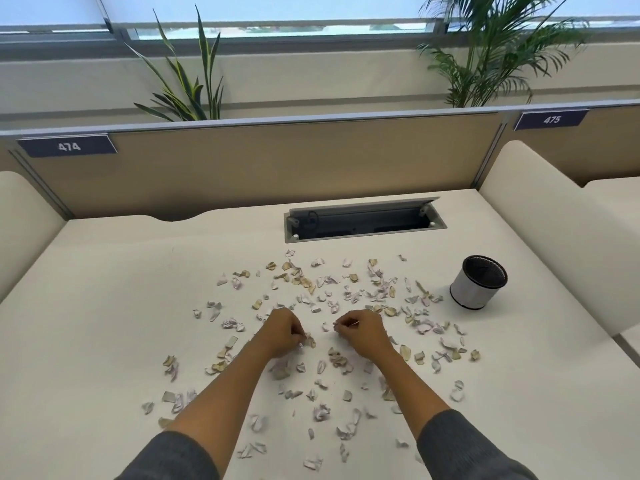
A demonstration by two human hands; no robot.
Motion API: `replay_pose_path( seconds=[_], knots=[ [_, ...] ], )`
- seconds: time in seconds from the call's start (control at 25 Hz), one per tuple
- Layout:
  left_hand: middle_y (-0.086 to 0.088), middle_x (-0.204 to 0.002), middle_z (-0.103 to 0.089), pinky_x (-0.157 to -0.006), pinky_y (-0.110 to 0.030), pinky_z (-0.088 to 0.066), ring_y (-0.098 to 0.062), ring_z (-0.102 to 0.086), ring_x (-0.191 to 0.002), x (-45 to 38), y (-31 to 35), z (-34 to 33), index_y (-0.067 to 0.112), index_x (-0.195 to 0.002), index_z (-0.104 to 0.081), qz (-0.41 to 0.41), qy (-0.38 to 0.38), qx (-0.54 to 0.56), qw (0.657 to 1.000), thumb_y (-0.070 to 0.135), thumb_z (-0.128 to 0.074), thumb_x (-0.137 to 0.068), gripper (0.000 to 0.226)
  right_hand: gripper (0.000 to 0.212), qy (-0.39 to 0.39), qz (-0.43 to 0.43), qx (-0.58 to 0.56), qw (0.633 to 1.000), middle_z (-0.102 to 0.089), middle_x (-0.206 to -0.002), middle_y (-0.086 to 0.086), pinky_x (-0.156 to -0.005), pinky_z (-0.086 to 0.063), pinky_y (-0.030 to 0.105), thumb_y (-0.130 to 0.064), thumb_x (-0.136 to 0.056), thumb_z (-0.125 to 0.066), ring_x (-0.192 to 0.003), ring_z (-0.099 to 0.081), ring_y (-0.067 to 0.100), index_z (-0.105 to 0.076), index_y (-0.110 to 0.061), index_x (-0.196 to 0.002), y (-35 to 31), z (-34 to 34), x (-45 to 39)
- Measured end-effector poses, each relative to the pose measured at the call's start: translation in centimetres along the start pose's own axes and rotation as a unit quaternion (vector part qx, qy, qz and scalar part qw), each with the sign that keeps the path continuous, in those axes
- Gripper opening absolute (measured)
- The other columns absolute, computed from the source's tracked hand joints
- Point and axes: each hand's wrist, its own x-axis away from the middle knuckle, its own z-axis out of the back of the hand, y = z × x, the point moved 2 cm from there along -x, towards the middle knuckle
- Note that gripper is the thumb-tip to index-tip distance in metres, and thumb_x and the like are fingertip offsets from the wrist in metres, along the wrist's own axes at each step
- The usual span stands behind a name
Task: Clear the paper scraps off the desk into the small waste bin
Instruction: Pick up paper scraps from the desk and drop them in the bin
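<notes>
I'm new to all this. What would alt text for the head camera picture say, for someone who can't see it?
Two bare hands, the left hand and right hand, each pinch paper scraps strewn across a cream desk. A small waste bin with a dark mesh inside stands upright to the right, beyond the hands. Behind the desk are a partition numbered 474 and potted plants.

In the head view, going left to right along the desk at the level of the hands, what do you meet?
Left hand, curled over paper scraps → right hand, pinching a scrap → more loose scraps → small waste bin, upright, set slightly farther back on the desk.
</notes>
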Motion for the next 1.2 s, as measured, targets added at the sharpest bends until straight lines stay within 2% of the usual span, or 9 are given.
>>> replay_pose_path(
  seconds=[0.08,0.2,0.32,0.56,0.68,0.88,0.96,1.12,1.2],
  knots=[
    [-0.006,-0.083,-0.077,-0.061,-0.012,-0.05,-0.007,-0.068,-0.07,-0.6,0.7,1.1,0.009,-0.085,-0.08,0.017,-0.006,0.028,0.999,0.01,-0.074,-0.082,0.007,0.007,-0.004,-0.036,-0.093,0.995,-0.075,-0.078,0.001,-0.066,-0.054,0.013,-0.011,-0.085,-0.073,-0.07,-0.069,0.01,-0.08,-0.011,-0.085,0.8,1.8,0.0],
    [-0.004,-0.078,-0.077,-0.065,-0.021,-0.058,-0.013,-0.074,-0.073,-1.7,2.2,3.1,0.011,-0.082,-0.08,0.03,-0.033,0.074,0.996,0.013,-0.076,-0.082,0.005,0.01,-0.036,-0.086,-0.221,0.971,-0.076,-0.083,0.007,-0.073,-0.058,0.023,-0.008,-0.087,-0.07,-0.076,-0.071,0.018,-0.079,-0.006,-0.084,1.7,4.3,0.5],
    [0.0,-0.077,-0.077,-0.066,-0.02,-0.056,-0.009,-0.074,-0.073,-2.9,4.7,4.3,0.015,-0.078,-0.079,0.031,-0.039,0.114,0.992,0.013,-0.077,-0.081,0.004,0.008,-0.033,-0.129,-0.32,0.938,-0.077,-0.084,0.007,-0.065,-0.054,0.014,-0.009,-0.087,-0.072,-0.067,-0.07,0.011,-0.078,-0.005,-0.085,2.5,7.4,0.5],
    [-0.003,-0.081,-0.078,-0.074,-0.023,-0.059,-0.015,-0.075,-0.078,-5.7,11.8,2.1,0.012,-0.084,-0.079,0.022,-0.025,0.249,0.968,0.011,-0.077,-0.081,0.004,0.006,0.061,-0.144,-0.417,0.895,-0.078,-0.089,0.002,-0.068,-0.054,0.012,-0.012,-0.086,-0.073,-0.079,-0.071,0.009,-0.076,-0.009,-0.09,4.8,17.2,-1.7],
    [-0.007,-0.084,-0.078,-0.073,-0.022,-0.059,-0.02,-0.075,-0.081,-6.8,15.5,-0.7,0.007,-0.088,-0.078,0.016,-0.032,0.312,0.949,0.011,-0.078,-0.081,0.008,0.015,0.148,-0.114,-0.383,0.905,-0.078,-0.083,0.0,-0.071,-0.055,0.014,-0.014,-0.085,-0.075,-0.075,-0.071,0.008,-0.077,-0.005,-0.096,6.8,23.2,-2.9],
    [-0.008,-0.085,-0.077,-0.079,-0.028,-0.06,-0.019,-0.075,-0.082,-8.5,20.4,-3.4,0.007,-0.089,-0.078,0.001,-0.063,0.341,0.938,0.013,-0.078,-0.081,0.01,0.007,0.226,-0.101,-0.279,0.928,-0.078,-0.085,0.003,-0.095,-0.053,0.036,-0.021,-0.084,-0.075,-0.094,-0.073,0.025,-0.079,-0.018,-0.089,9.3,28.5,-3.4],
    [-0.006,-0.082,-0.077,-0.077,-0.028,-0.06,-0.017,-0.075,-0.081,-9.4,22.6,-3.7,0.01,-0.085,-0.079,-0.005,-0.072,0.323,0.944,0.014,-0.078,-0.081,0.006,0.005,0.221,-0.107,-0.266,0.932,-0.078,-0.081,0.002,-0.094,-0.054,0.035,-0.019,-0.085,-0.074,-0.087,-0.075,0.021,-0.077,-0.018,-0.089,9.5,28.9,-3.3],
    [-0.009,-0.081,-0.077,-0.076,-0.044,-0.058,-0.015,-0.075,-0.078,-11.4,27.5,-4.2,0.01,-0.083,-0.078,-0.009,-0.071,0.289,0.955,0.013,-0.078,-0.08,0.004,0.008,0.199,-0.119,-0.248,0.941,-0.078,-0.086,0.006,-0.083,-0.058,0.029,-0.01,-0.085,-0.072,-0.075,-0.076,0.017,-0.076,-0.016,-0.089,9.7,29.5,-3.6],
    [-0.011,-0.081,-0.077,-0.072,-0.038,-0.058,-0.017,-0.075,-0.078,-12.2,29.9,-4.6,0.008,-0.084,-0.078,-0.019,-0.063,0.275,0.959,0.013,-0.078,-0.08,0.006,0.013,0.196,-0.12,-0.255,0.939,-0.076,-0.094,0.008,-0.074,-0.058,0.021,-0.005,-0.087,-0.069,-0.075,-0.076,0.016,-0.074,-0.015,-0.093,9.9,29.9,-3.7]
  ],
)
